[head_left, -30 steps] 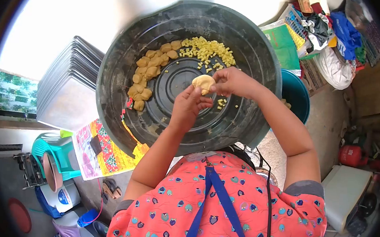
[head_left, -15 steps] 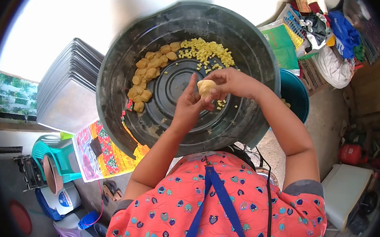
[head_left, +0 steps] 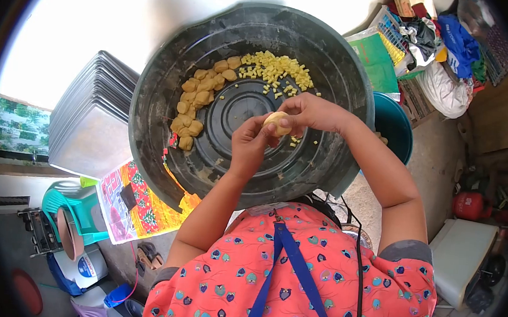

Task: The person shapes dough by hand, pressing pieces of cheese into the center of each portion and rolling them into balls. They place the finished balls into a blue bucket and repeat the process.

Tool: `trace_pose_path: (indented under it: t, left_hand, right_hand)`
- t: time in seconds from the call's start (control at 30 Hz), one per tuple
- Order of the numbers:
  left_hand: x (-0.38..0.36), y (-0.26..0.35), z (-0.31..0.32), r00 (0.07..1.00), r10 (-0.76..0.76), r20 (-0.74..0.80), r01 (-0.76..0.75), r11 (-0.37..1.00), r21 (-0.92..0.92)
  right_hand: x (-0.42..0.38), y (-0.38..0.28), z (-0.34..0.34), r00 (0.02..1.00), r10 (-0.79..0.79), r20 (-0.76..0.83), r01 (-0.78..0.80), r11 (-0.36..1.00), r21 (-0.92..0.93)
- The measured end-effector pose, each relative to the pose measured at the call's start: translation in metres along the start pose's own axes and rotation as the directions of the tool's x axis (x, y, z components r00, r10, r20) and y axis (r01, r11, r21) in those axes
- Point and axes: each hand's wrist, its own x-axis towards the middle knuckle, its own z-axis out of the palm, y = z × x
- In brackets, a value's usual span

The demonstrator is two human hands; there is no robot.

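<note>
Pale yellow, rounded piece of dough (head_left: 277, 122) is clamped between the fingertips of the left hand (head_left: 249, 146) and right hand (head_left: 317, 113), above a dark round plastic basin (head_left: 342, 76) where tan dough lumps (head_left: 202, 84) and small yellow cubes (head_left: 277, 67) are held.

I see a coral top (head_left: 316, 275) with blue and teal heart-like motifs at lower centre, yellow cubes (head_left: 275, 67) above centre.

a teal plastic chair (head_left: 89, 217) stands on grey floor (head_left: 114, 260).
</note>
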Motion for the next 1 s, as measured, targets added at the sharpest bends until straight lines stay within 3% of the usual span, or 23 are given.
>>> trace_pose_path:
  t: [0.27, 0.47, 0.57, 0.67, 0.77, 0.87, 1.0]
  left_hand:
    - [-0.007, 0.016, 0.0, 0.998, -0.013, 0.055, 0.027, 0.966, -0.258]
    - [-0.005, 0.007, -0.008, 0.993, -0.093, 0.075, 0.109, 0.964, -0.241]
    - [-0.004, 0.008, -0.003, 0.982, -0.164, 0.099, 0.189, 0.908, -0.374]
    - [-0.005, 0.005, 0.001, 0.978, -0.205, 0.049, 0.21, 0.928, -0.308]
    - [-0.005, 0.001, 0.001, 0.983, -0.18, 0.03, 0.182, 0.953, -0.241]
    - [-0.006, -0.002, -0.003, 0.973, -0.228, 0.02, 0.225, 0.932, -0.285]
    - [-0.009, 0.003, 0.004, 0.988, -0.155, 0.009, 0.154, 0.978, -0.138]
  right_hand:
    - [-0.004, 0.0, -0.004, 0.996, -0.048, 0.073, 0.013, 0.908, 0.42]
    - [-0.01, -0.008, -0.004, 0.988, -0.126, 0.084, 0.069, 0.869, 0.49]
    - [-0.006, -0.003, -0.004, 0.986, -0.133, 0.096, 0.077, 0.891, 0.447]
    - [-0.003, -0.001, -0.004, 0.992, -0.09, 0.083, 0.054, 0.933, 0.357]
    - [-0.003, -0.003, 0.001, 0.996, -0.08, 0.044, 0.071, 0.984, 0.163]
    - [-0.001, -0.005, 0.009, 0.989, -0.138, -0.059, 0.122, 0.968, -0.218]
    - [0.0, -0.001, 0.008, 0.993, -0.086, -0.081, 0.079, 0.993, -0.089]
